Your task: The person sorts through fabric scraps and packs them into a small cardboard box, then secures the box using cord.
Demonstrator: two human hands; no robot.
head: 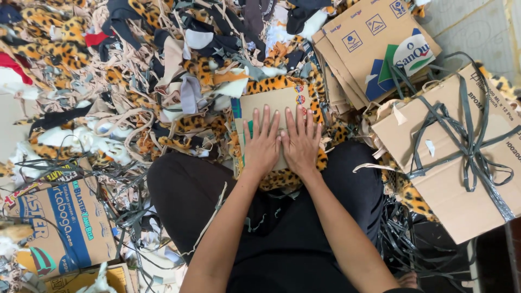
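Both hands flat on a cardboard piece over leopard-print fabric

The left hand [262,147] and right hand [302,142] lie side by side, fingers spread and open, gripping nothing, pressing on the cardboard piece [274,106]. The cardboard rests on leopard-print fabric [282,178] at the person's knees. Right of the cardboard sits a strapped box [456,163]; beyond it, a heap of fabric scraps [163,81].

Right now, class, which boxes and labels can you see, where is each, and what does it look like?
Flat cardboard stack: upper right, brown, blue-green-white label.
Strapped box: right, brown, grey straps.
Printed box: lower left, blue and orange.
Cardboard sheet: centre, under both hands, plain brown.
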